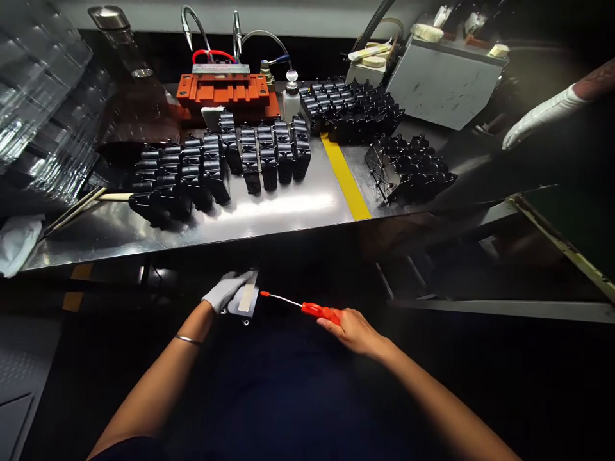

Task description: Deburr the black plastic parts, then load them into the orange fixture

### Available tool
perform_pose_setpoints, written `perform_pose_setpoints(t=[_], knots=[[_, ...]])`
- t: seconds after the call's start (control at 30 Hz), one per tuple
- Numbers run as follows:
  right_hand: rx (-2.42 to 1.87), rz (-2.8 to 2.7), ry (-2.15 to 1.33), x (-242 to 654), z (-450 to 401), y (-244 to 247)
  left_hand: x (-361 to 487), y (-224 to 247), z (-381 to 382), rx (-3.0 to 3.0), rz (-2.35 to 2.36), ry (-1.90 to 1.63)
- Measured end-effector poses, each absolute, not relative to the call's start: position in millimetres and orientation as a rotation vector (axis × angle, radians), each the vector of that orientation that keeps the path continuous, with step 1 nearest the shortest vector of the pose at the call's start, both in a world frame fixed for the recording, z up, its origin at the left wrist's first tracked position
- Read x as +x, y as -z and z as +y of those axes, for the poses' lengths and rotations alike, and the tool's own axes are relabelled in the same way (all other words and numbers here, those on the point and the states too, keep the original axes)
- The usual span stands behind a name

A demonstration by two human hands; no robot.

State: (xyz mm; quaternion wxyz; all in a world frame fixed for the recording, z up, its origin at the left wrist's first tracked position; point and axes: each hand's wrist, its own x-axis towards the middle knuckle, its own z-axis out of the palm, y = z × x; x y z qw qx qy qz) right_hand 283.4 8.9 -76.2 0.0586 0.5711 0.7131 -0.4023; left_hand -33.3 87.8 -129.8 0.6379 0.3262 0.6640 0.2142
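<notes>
My left hand point(225, 291), in a white glove, is closed on a flat-faced part point(246, 296) with a pale strip on its face and small round lugs along its lower edge. Its exact kind I cannot make out. My bare right hand point(353, 330) grips a red air blow gun point(318, 312). The gun's thin metal tube runs left to a red tip, which points at the part's right edge, close but apart from it. Both hands are in front of the bench, below its edge.
Rows of black moulded parts point(192, 169) stand on the steel bench point(307, 208); more black parts point(413, 166) lie right of a yellow tape strip point(346, 179). Behind are an orange fixture point(223, 89), a small bottle point(291, 99) and a grey box point(442, 80). Another person's gloved hand point(538, 118) is at right.
</notes>
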Motion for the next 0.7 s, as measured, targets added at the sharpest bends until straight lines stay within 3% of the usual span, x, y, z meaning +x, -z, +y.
perform_pose_setpoints(t=[0.5,0.7], knots=[[1.603,2.196,1.15,253.2,1.4,95.4,-24.0,140.4,103.4,1.222,1.806,-0.374],[1.873,2.071,1.087,269.3,19.1,95.2,-36.4,124.6,93.2,1.337,1.674,-0.302]])
